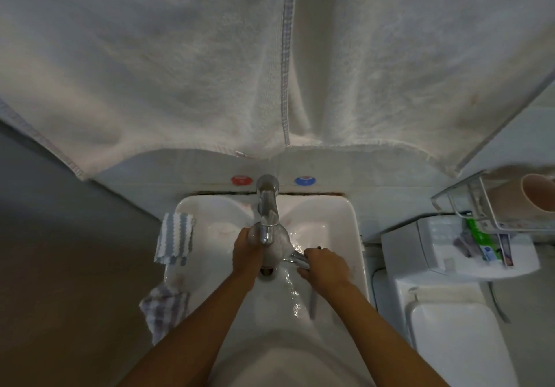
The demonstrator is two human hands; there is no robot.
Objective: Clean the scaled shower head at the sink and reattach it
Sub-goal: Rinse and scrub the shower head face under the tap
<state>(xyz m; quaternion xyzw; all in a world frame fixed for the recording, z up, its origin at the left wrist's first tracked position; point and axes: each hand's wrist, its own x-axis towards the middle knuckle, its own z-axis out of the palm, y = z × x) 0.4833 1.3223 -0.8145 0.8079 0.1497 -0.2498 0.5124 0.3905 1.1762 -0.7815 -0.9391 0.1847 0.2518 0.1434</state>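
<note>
Rinsing one shower head (277,244) under one tap (267,206).
Left hand (247,251) clasps its face, right hand (322,266) its handle; two striped cloths (174,238) at nine o'clock on the sink (354,227) rim.

A white sink (354,236) seen from above. The tap (267,206) juts out over the middle of the basin, with both hands and a shower head (277,244) crowded just beneath its spout. Open basin lies left and right of the tap. Two striped cloths (174,238) hang over the left rim. Large towels (210,71) hang low over the back wall, near the tap's base. A wire rack (480,203) stands off right.
</note>
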